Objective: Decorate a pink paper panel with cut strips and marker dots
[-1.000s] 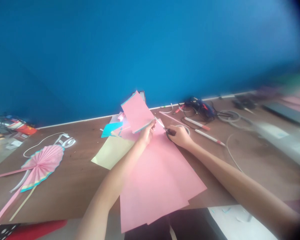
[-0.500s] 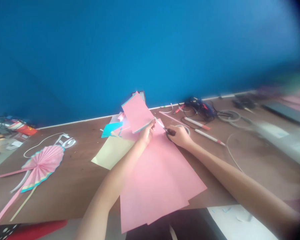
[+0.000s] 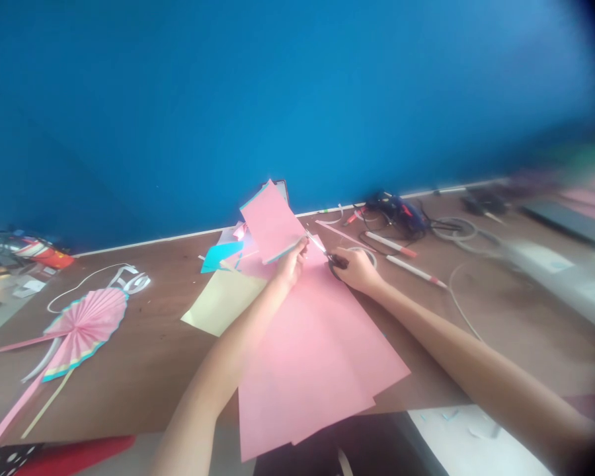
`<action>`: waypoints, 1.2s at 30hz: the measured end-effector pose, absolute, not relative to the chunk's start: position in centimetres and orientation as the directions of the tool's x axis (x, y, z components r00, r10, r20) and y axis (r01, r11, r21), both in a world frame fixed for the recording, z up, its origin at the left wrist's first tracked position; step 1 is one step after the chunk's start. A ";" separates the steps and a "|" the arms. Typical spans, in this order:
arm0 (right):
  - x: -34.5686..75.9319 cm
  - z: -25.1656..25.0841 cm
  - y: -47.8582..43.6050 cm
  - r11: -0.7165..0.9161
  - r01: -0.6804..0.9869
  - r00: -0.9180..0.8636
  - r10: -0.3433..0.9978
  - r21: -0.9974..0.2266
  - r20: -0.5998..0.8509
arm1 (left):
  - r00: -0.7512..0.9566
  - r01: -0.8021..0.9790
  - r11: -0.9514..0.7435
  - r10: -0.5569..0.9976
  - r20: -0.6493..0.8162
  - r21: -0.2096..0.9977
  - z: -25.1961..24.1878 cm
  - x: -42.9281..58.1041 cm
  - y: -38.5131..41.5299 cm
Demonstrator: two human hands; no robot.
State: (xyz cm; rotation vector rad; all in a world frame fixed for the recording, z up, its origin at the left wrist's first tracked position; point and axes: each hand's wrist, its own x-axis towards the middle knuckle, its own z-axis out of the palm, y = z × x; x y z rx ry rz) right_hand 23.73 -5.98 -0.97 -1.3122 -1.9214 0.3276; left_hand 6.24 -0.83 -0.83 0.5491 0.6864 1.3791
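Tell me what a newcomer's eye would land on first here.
The blue wall fills the upper half of the view. Below it, large pink sheets spread across the brown table, where the left hand holds a smaller pink sheet and the right hand holds scissors at its edge. Further left lies a pink paper fan.

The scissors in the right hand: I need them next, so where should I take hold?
Take the black handles of the scissors, coming from the right, once the right hand lets go; it covers them now. The metal blades point up-left into the pink paper held by the left hand, so that end looks riskier.
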 end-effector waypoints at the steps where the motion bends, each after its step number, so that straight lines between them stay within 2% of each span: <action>1: 23.7 -1.0 -6.0 0.436 0.677 -0.173 0.877 -0.592 0.448 | 0.063 -0.694 0.128 0.991 -0.117 0.709 -0.8 6.2 -0.8; 36: 23.8 -0.9 -5.9 0.416 0.667 -0.157 0.889 -0.618 0.430 | 0.058 -0.681 0.160 0.985 -0.166 0.715 -0.3 6.2 -1.2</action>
